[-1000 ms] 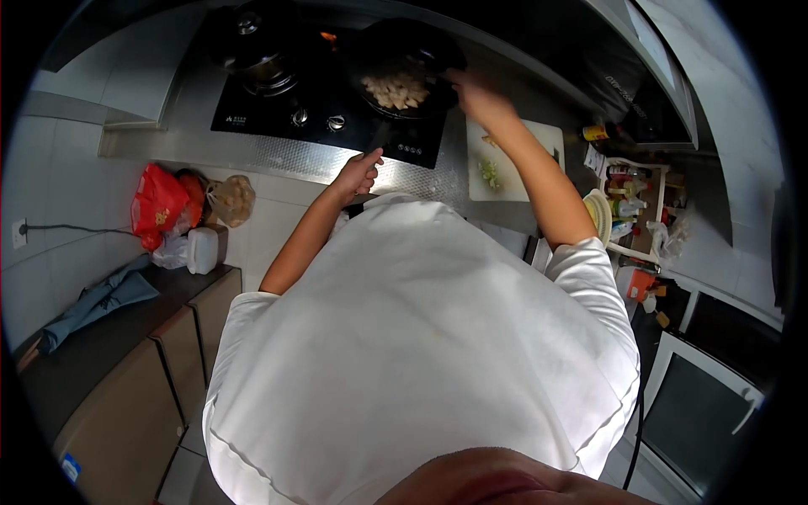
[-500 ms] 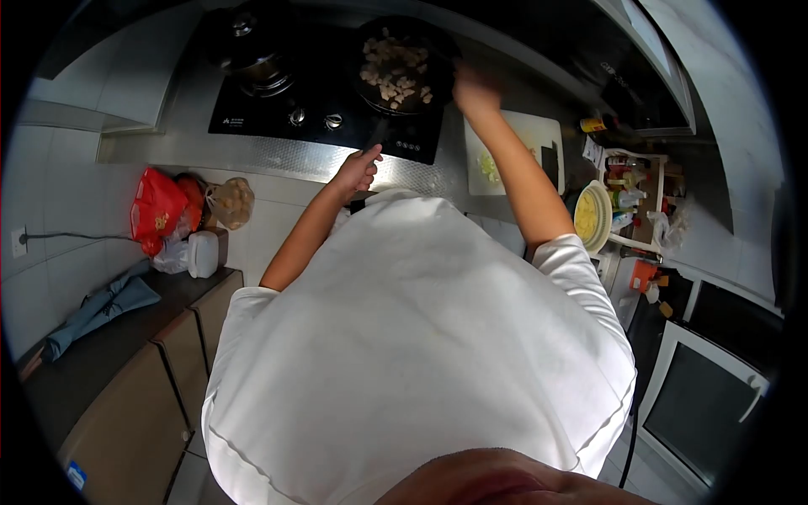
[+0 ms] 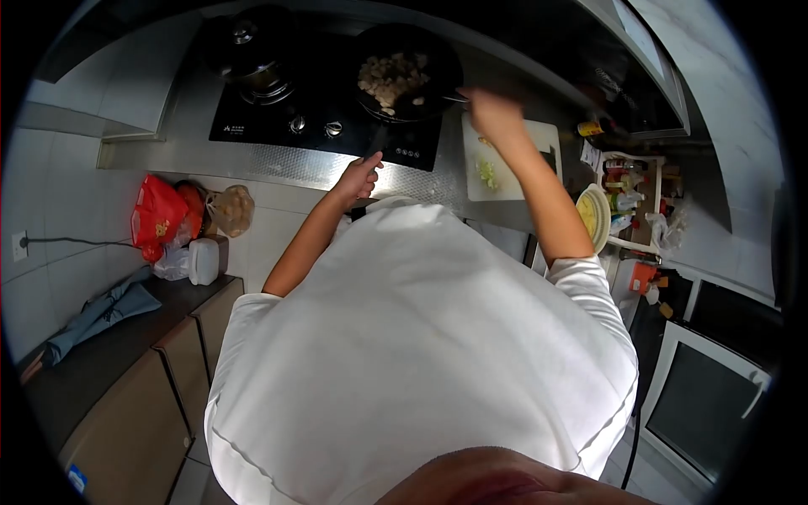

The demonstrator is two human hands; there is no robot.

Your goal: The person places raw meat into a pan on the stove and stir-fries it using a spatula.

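A dark frying pan (image 3: 446,63) sits on the right side of the black gas hob (image 3: 252,122), with pale diced pieces (image 3: 389,80) gathered toward its left. My left hand (image 3: 359,178) is closed round the pan's handle, which points toward me. Just right of the pan, my right hand (image 3: 497,116), smeared by motion, grips a long-handled cooking utensil (image 3: 455,98). Only a short shiny stretch of its shaft shows; its working end is lost in the dark pan. Below that hand lies a white cutting board (image 3: 505,181) with chopped pale green bits (image 3: 487,172).
A lidded pot (image 3: 244,59) stands on the left burner. Right of the board are a bowl of yellow food (image 3: 588,215) and a rack of bottles (image 3: 624,200). Left, a red bag (image 3: 157,215) and a white container (image 3: 204,261) are by the side counter (image 3: 189,295). The range hood (image 3: 606,76) overhangs.
My right hand has moved right and slightly down, away from the pan's rim. The diced pieces have shifted left and bunched together. My left hand stays on the handle.
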